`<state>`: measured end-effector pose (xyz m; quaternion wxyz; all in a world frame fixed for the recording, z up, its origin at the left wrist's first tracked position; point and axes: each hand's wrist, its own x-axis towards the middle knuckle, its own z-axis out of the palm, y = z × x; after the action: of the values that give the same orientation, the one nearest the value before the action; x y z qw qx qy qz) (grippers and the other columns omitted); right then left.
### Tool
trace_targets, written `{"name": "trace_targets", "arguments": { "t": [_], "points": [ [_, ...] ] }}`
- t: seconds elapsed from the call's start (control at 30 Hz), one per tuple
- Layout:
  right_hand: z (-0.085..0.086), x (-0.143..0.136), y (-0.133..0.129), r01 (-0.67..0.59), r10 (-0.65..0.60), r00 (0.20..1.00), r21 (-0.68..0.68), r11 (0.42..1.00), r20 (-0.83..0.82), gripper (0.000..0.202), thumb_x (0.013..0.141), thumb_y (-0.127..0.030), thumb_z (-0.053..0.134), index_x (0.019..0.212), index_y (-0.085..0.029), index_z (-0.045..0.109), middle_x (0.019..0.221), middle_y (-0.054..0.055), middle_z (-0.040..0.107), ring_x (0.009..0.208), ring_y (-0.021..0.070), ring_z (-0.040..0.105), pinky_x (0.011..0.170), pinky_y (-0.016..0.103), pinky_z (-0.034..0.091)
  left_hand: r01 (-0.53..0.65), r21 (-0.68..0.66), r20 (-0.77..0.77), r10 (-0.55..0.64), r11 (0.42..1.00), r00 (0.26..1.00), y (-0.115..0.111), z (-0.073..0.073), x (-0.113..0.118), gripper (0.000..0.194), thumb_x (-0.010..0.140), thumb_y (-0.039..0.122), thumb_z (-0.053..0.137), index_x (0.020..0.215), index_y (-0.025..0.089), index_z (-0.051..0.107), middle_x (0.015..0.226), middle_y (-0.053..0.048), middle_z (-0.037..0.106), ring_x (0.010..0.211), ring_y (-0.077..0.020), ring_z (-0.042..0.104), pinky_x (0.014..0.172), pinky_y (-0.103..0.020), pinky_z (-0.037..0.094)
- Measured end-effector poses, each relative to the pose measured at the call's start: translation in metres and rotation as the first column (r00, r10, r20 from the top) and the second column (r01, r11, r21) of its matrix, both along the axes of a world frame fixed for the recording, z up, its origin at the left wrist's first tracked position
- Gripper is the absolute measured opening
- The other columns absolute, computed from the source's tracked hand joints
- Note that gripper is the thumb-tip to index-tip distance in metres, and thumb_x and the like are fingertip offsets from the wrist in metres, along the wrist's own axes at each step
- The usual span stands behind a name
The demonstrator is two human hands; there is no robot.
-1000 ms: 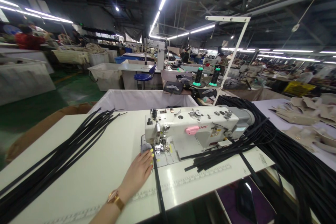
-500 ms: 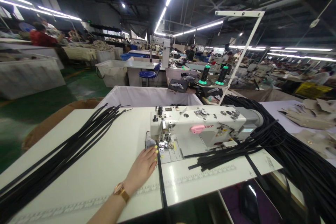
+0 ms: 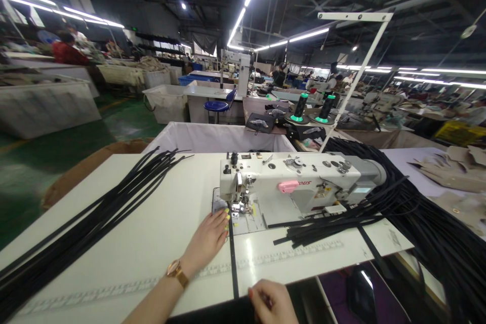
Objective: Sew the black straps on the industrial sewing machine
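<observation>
A narrow black strap (image 3: 233, 263) runs from the presser foot of the white sewing machine (image 3: 261, 174) toward the table's front edge. My left hand (image 3: 207, 237), with a gold watch at the wrist, lies flat beside the foot, fingers stretched out and their tips at the strap. At the front edge, just right of the strap's near end, is my right hand (image 3: 274, 301). Its fingers are curled closed; whether they hold anything is hidden. A pink piece (image 3: 288, 186) sits on the machine's front.
Black straps (image 3: 98, 217) lie bundled on the table's left. A larger strap pile (image 3: 402, 197) spreads along the right, with ends near the machine bed. Thread cones (image 3: 299, 107) and a thread stand (image 3: 351, 78) rise behind. A phone (image 3: 360, 296) lies below the table edge.
My right hand has come into view at the table's front edge. My left hand stays beside the presser foot. The view has shifted slightly.
</observation>
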<state>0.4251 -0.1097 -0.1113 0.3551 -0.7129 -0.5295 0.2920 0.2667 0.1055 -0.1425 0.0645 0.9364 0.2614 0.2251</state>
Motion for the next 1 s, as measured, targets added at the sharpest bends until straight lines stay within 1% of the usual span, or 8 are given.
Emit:
{"name": "trace_targets", "arguments": {
  "t": [0.07, 0.13, 0.23, 0.33, 0.5, 0.7, 1.0],
  "points": [
    [-0.001, 0.013, 0.020, -0.003, -0.013, 0.988, 0.104, 0.995, 0.153, 0.038, 0.093, -0.038, 0.048, 0.063, -0.018, 0.061, 0.056, -0.001, 0.058, 0.055, 0.0119, 0.050, 0.055, 0.023, 0.035, -0.009, 0.002, 0.005, 0.009, 1.000, 1.000, -0.001, 0.001, 0.000, 0.041, 0.099, 0.032, 0.041, 0.137, 0.020, 0.052, 0.141, -0.009, 0.053, 0.133, -0.0281, 0.046, 0.111, -0.055, 0.038],
    [-0.003, 0.022, 0.037, -0.010, -0.037, 0.961, 0.166, 0.986, 0.275, 0.033, 0.093, -0.034, 0.047, 0.068, -0.019, 0.062, 0.061, 0.000, 0.060, 0.057, 0.0126, 0.052, 0.057, 0.023, 0.034, -0.022, 0.008, -0.006, 0.022, 1.000, 1.000, -0.001, 0.002, 0.000, 0.041, 0.099, 0.033, 0.041, 0.137, 0.021, 0.052, 0.141, -0.008, 0.053, 0.133, -0.0281, 0.046, 0.110, -0.055, 0.039],
    [-0.008, 0.026, 0.052, -0.056, -0.026, 0.909, 0.184, 0.981, 0.417, 0.027, 0.093, -0.028, 0.047, 0.074, -0.020, 0.064, 0.063, 0.001, 0.064, 0.058, 0.0132, 0.056, 0.057, 0.024, 0.033, -0.027, 0.010, -0.028, 0.027, 1.000, 0.999, -0.001, 0.004, 0.001, 0.041, 0.099, 0.032, 0.042, 0.137, 0.020, 0.053, 0.142, -0.008, 0.052, 0.132, -0.0279, 0.046, 0.110, -0.054, 0.039],
    [-0.015, 0.024, 0.054, -0.094, -0.005, 0.865, 0.173, 0.980, 0.501, 0.027, 0.094, -0.027, 0.045, 0.075, -0.020, 0.063, 0.066, 0.001, 0.065, 0.061, 0.0144, 0.059, 0.059, 0.025, 0.032, -0.025, 0.000, -0.039, 0.025, 1.000, 0.999, -0.001, 0.004, 0.001, 0.040, 0.098, 0.030, 0.042, 0.136, 0.020, 0.053, 0.142, -0.007, 0.052, 0.133, -0.0276, 0.046, 0.111, -0.054, 0.039],
    [-0.019, 0.023, 0.050, -0.098, -0.011, 0.865, 0.190, 0.977, 0.501, 0.025, 0.095, -0.026, 0.044, 0.079, -0.020, 0.063, 0.069, 0.001, 0.066, 0.065, 0.0147, 0.061, 0.061, 0.024, 0.033, -0.012, -0.010, -0.023, 0.012, 1.000, 1.000, 0.002, 0.001, 0.000, 0.041, 0.097, 0.029, 0.043, 0.136, 0.020, 0.053, 0.144, -0.007, 0.050, 0.133, -0.0272, 0.045, 0.112, -0.053, 0.038],
    [-0.018, 0.023, 0.051, -0.096, -0.008, 0.876, 0.191, 0.977, 0.483, 0.027, 0.095, -0.028, 0.044, 0.078, -0.020, 0.063, 0.068, 0.001, 0.067, 0.064, 0.0149, 0.061, 0.061, 0.024, 0.033, -0.016, -0.001, -0.053, 0.016, 1.000, 0.998, 0.003, -0.001, 0.001, 0.042, 0.098, 0.029, 0.041, 0.138, 0.020, 0.050, 0.145, -0.008, 0.048, 0.134, -0.0266, 0.045, 0.112, -0.052, 0.038],
    [-0.016, 0.022, 0.052, -0.104, 0.002, 0.875, 0.184, 0.977, 0.484, 0.027, 0.096, -0.029, 0.044, 0.079, -0.020, 0.062, 0.069, 0.002, 0.067, 0.065, 0.0151, 0.062, 0.061, 0.024, 0.033, -0.028, -0.013, -0.067, 0.027, 1.000, 0.997, 0.003, -0.002, 0.001, 0.043, 0.097, 0.030, 0.043, 0.137, 0.019, 0.051, 0.144, -0.008, 0.049, 0.134, -0.0266, 0.044, 0.113, -0.052, 0.036]
  ]
}}
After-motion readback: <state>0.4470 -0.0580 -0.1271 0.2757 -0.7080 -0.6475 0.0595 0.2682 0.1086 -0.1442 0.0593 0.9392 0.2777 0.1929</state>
